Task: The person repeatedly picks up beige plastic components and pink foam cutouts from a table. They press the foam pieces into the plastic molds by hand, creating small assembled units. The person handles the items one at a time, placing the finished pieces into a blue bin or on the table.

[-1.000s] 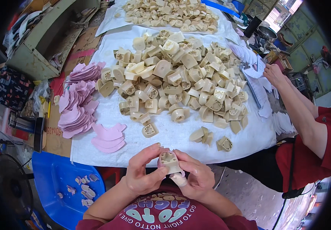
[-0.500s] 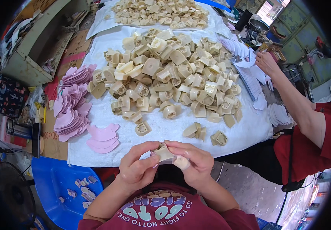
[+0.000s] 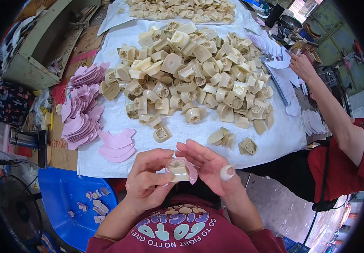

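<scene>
A cream plastic shoe heel (image 3: pixel 176 173) sits pinched between the thumb and fingers of my left hand (image 3: pixel 145 179), its hollow side tipped upward. Around its right side curls a pink sheet piece (image 3: pixel 193 173), standing partly off the heel. My right hand (image 3: pixel 209 168) is open beside it, palm toward the heel and fingers stretched; a white wrap (image 3: pixel 227 172) covers its thumb. Just beyond my hands, a single heel (image 3: pixel 162 134) lies on the white cloth (image 3: pixel 144 143), with a few more heels (image 3: pixel 247 146) to the right.
A big heap of heels (image 3: pixel 198 76) covers the table's middle, with another heap (image 3: pixel 182 10) behind. Pink cut pieces (image 3: pixel 80 111) are stacked at left, several loose ones (image 3: pixel 116 145) nearer. A blue basin (image 3: pixel 59 198) holds scraps. A co-worker's arm (image 3: pixel 329 95) reaches in at right.
My right hand has let go of the heel and opened out beside it. The left hand keeps its hold, and the pink piece now shows curling off the heel's right side.
</scene>
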A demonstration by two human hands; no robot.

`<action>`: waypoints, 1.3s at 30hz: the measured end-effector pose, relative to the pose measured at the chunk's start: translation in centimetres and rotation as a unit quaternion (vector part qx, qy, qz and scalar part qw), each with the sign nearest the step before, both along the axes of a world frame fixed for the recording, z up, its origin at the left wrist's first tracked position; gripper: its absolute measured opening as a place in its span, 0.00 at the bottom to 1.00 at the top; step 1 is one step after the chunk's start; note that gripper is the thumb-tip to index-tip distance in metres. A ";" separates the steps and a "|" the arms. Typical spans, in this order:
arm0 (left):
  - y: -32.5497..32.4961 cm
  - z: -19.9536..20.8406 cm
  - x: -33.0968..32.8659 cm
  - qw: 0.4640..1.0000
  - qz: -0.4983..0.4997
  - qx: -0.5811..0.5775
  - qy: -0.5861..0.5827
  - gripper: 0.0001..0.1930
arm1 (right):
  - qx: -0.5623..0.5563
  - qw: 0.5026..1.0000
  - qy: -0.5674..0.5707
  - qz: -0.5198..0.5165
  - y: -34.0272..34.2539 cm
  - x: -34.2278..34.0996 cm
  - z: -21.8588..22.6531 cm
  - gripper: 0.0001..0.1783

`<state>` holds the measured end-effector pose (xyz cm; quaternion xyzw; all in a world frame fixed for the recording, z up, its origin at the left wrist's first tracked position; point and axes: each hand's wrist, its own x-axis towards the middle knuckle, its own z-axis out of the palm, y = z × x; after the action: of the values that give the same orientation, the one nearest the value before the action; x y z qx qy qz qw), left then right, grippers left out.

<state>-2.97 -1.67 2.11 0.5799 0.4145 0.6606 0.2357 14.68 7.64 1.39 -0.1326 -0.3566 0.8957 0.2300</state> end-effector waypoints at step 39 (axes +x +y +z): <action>-1.0 -0.3 0.6 0.988 0.018 -0.034 0.148 0.20 | -0.043 0.985 -0.132 -0.103 -1.4 0.1 -0.4 0.14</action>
<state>-2.33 -2.70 1.83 0.6550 0.4774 0.5576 0.1791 14.79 6.27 1.01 -0.2950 -0.3296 0.8565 0.2659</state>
